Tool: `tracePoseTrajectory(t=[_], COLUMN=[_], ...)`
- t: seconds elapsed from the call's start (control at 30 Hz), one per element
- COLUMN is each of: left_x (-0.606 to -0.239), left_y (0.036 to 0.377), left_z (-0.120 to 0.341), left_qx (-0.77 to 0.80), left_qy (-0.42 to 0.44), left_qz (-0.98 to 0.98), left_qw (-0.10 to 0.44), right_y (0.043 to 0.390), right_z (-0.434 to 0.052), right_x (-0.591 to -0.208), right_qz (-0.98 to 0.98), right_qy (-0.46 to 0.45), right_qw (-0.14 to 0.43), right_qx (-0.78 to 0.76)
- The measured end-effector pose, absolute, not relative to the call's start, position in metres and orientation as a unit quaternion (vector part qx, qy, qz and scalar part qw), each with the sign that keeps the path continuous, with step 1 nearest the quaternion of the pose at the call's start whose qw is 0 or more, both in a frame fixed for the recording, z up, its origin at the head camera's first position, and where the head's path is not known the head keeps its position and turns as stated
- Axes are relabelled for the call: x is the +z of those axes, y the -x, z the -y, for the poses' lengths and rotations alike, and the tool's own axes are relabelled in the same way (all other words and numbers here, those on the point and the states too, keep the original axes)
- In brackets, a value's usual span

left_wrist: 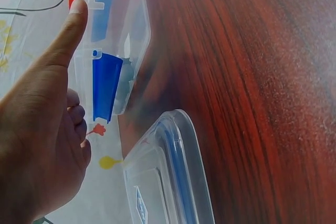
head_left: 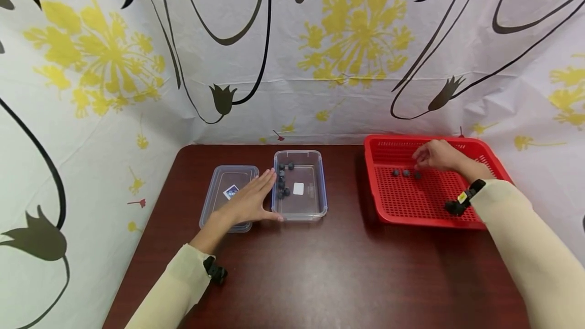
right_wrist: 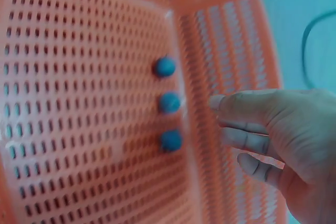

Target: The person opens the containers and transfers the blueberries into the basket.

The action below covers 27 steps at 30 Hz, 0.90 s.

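Note:
My left hand (head_left: 261, 193) lies flat with straight fingers against the left wall of a clear plastic container (head_left: 315, 206), which holds several dark blueberries (head_left: 282, 179). In the left wrist view the thumb (left_wrist: 67, 31) rests along the container (left_wrist: 116, 35). Under that hand lies the clear lid (head_left: 224, 182) with a blue label. My right hand (head_left: 424, 158) hovers inside the red perforated basket (head_left: 411, 202), just above three blueberries (head_left: 405, 172). In the right wrist view its fingers (right_wrist: 236, 137) are loosely bent, empty, close beside the three berries (right_wrist: 169, 102).
The dark wooden table (head_left: 320, 268) ends at a flowered white curtain (head_left: 292, 55) on the back and both sides. The lid (left_wrist: 168, 182) lies close beside the container. The basket stands at the table's right rear.

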<state>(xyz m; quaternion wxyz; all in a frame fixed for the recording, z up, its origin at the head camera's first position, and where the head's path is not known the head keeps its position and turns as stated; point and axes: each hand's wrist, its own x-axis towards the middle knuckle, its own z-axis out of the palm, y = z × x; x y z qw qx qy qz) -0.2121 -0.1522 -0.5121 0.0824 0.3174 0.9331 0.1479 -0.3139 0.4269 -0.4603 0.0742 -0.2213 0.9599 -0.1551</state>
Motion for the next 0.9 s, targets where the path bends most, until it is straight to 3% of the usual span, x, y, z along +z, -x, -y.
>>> tracePoseTrajectory(t=[0.43, 0.9], left_x=[-0.512, -0.511], left_y=[0.212, 0.211], left_z=[0.151, 0.152], left_qx=[0.142, 0.141], left_qy=[-0.319, -0.318], left_qz=[-0.934, -0.934], left_qw=[0.083, 0.079], right_y=[0.307, 0.304], right_z=[-0.331, -0.214], right_x=[-0.402, -0.404], right_qz=[-0.927, -0.883], right_qy=[0.323, 0.390], right_qw=[0.021, 0.059], right_qx=[-0.190, -0.252])
